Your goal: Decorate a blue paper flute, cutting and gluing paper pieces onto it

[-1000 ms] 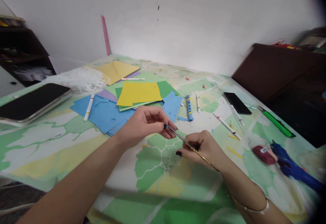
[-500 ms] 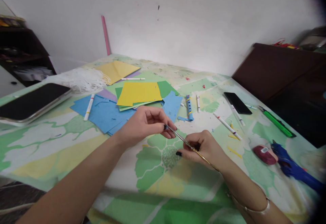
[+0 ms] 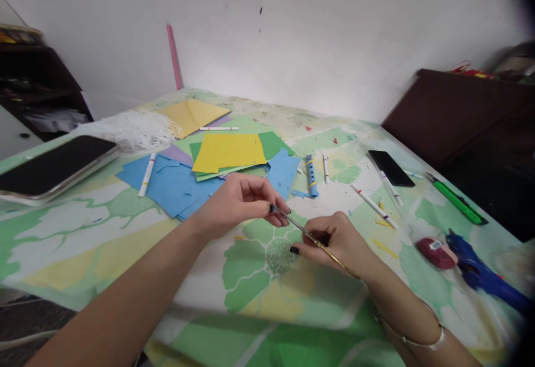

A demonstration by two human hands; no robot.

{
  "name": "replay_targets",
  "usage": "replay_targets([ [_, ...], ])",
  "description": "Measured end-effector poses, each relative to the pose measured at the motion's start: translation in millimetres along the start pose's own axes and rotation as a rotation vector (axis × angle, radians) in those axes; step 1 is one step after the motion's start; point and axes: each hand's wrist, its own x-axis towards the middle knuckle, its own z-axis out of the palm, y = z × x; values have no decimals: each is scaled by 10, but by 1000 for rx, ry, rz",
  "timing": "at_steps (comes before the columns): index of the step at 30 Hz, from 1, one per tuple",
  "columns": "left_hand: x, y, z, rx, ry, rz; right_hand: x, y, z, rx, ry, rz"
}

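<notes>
A slim metal tool, silver at its far end and gold toward me (image 3: 297,226), slants over the flowered tablecloth; it looks like scissors seen edge-on. My left hand (image 3: 242,202) pinches its silver tip between thumb and fingers; anything tiny held there is hidden. Curled round the middle of the tool is my right hand (image 3: 334,241), with the thumb apart below it. Behind my left hand lie blue sheets (image 3: 178,183) and a yellow sheet (image 3: 229,152). A rolled blue paper tube with yellow bands (image 3: 311,176) lies beyond my right hand.
To the left are a large phone (image 3: 58,166) and white strings (image 3: 137,127). At the right lie a black phone (image 3: 390,168), several white markers, a green cutter (image 3: 457,201), a dark red object (image 3: 434,251) and a blue glue gun (image 3: 480,275). A wall stands behind.
</notes>
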Motion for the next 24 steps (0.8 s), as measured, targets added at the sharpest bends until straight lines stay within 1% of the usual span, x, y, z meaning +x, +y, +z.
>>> replay_targets([
  [13,3,-14,-22,-11,-17,-14,19,25,-14,-31,-12,1],
  [17,-1,-12,-25,-13,-22,-22,17,7,-18,20,-36,15],
  [24,3,-7,-17,-18,-25,-10,12,6,7,62,-32,22],
])
